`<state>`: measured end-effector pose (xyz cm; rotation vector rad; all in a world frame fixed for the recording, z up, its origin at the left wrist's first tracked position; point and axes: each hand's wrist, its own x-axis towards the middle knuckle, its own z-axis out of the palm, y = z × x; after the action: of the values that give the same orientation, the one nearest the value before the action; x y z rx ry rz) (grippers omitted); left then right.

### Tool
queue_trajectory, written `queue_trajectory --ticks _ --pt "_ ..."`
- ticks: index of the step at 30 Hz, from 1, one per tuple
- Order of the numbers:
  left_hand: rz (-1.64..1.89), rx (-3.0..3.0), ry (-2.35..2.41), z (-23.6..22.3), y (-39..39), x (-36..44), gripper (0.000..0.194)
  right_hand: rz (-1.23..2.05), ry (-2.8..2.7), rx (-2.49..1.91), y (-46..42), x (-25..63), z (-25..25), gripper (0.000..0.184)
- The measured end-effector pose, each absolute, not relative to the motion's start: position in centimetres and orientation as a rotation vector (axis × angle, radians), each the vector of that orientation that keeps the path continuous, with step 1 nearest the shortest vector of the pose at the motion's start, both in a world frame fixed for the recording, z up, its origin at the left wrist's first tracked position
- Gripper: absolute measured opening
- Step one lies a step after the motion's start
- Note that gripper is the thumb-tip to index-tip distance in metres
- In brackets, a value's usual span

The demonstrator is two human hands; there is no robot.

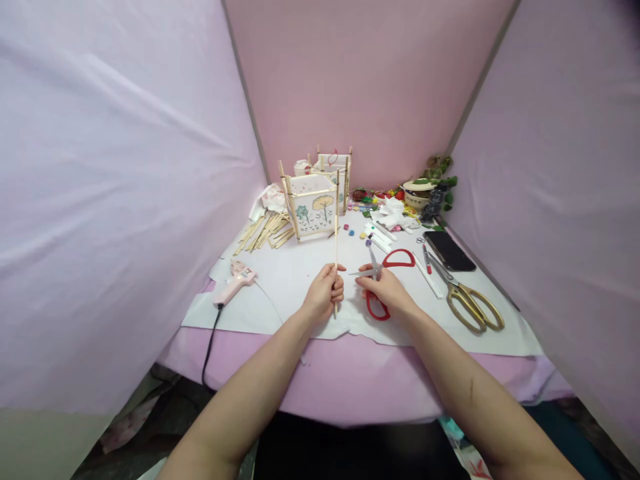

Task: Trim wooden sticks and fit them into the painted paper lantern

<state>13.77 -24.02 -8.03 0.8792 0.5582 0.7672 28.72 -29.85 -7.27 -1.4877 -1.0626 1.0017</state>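
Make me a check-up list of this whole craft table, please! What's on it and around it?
Surface: white sheet over pink cloth, its front edge uneven.
Job's things: left hand grips an upright stick; right hand holds red-handled scissors, blades apart.
Clutter: stick pile, decorated box, gold-handled scissors, phone.
Hands: both occupied, not touching each other.
Cables: black cable from the pink glue gun over the front edge; far end unclear.
Surroundings: pink cloth backdrop; other people, nothing seen.

Single head-worn view, facing forward and down, tabletop at arm's reach
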Motion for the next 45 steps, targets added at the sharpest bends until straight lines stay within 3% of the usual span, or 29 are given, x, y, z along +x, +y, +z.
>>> queue_trajectory --ticks 3,14,27,35,45 --pt "0.782 0.912 0.582 -8.1 -24.1 13.9 0.016 1.117 -1.123 -1.352 -30.1 28.6 -7.1 0.020" --pt "0.750 1.189 0.641 -8.0 -25.2 14.1 0.014 1.090 -1.176 -1.299 -30.0 28.2 -7.6 0.040" --pt "0.886 1.430 0.763 -9.1 -24.7 14.2 0.025 1.043 -1.243 -1.406 -29.9 27.5 -8.7 0.050" --pt "1.047 1.578 0.926 -9.6 -25.1 14.4 0.023 0.870 -1.126 -1.367 -30.2 25.7 -9.0 0.035" --pt "1.020 1.665 0.990 -9.4 -25.0 14.2 0.027 0.780 -1.090 -1.404 -30.5 25.3 -9.6 0.039"
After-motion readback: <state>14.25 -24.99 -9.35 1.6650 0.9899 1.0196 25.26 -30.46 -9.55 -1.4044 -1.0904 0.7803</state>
